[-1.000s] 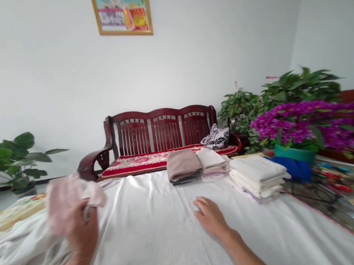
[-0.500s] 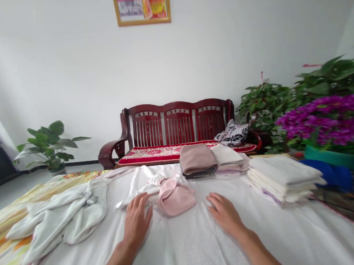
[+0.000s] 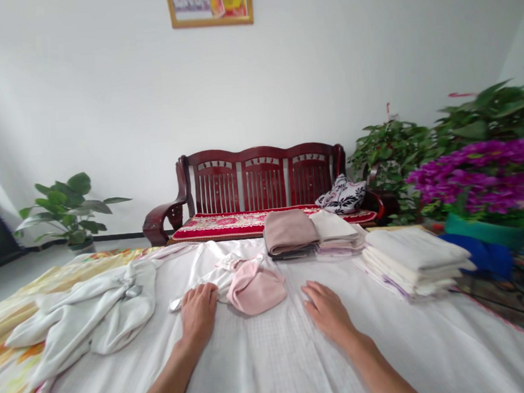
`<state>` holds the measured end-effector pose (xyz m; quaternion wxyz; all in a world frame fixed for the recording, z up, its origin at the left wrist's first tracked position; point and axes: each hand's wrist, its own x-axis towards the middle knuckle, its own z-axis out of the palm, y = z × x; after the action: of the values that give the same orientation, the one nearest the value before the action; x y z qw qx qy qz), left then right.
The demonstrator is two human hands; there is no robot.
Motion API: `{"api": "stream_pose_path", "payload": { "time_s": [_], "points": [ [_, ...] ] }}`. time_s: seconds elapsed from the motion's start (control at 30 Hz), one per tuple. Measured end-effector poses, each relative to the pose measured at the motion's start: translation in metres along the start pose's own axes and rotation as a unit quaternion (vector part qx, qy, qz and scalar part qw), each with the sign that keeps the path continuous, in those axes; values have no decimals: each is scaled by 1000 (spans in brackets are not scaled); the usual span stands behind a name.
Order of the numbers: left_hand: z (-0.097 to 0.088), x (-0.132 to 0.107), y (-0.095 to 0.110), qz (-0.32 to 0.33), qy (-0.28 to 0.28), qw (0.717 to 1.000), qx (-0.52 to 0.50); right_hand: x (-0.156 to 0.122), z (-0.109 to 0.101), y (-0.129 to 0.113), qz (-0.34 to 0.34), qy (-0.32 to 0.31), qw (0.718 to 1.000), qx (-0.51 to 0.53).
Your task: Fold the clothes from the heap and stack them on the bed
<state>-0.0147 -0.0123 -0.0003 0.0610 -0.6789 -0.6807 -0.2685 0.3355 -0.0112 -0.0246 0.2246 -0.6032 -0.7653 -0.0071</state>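
Note:
My left hand (image 3: 199,311) rests palm down on the near edge of a crumpled white cloth piece (image 3: 220,278), its fingers over the fabric and its thumb mostly hidden. Just right of it lies a bunched pale pink cloth (image 3: 257,286). My right hand (image 3: 327,308) is open and holds nothing; it lies low over the white sheet (image 3: 273,363), right of the pink cloth and apart from it. Further left a rumpled white garment (image 3: 94,310) with a grey knotted part is spread out.
Folded stacks stand at the back: a mauve cloth (image 3: 290,233), a white cloth (image 3: 333,226) and a taller white stack (image 3: 419,257) at right. Beyond are a wooden bench (image 3: 261,181), a patterned pillow (image 3: 343,195), purple flowers (image 3: 485,175) and a potted plant (image 3: 72,210).
My left thumb has drawn in beside the fingers, and that hand has shifted slightly left. The right hand is nearly unmoved. The view has tilted down a little.

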Motion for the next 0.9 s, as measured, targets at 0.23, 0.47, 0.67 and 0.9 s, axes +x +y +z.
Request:
{"api": "stream_pose_path", "payload": {
  "time_s": [0.23, 0.47, 0.67, 0.9],
  "points": [
    [-4, -8, 9, 117, -21, 987, -105, 1, 2, 1, -9, 12, 1000, 13],
    [-6, -15, 45, 99, -12, 993, -64, 3, -5, -5, -56, 18, 996, 64],
    [1, -18, 61, 99, -20, 980, -172, 3, -13, -12, -23, 24, 983, 178],
    [-12, -51, 102, 429, -152, 843, -285, -7, -16, -36, 11, 7, 893, 449]
  ]
}}
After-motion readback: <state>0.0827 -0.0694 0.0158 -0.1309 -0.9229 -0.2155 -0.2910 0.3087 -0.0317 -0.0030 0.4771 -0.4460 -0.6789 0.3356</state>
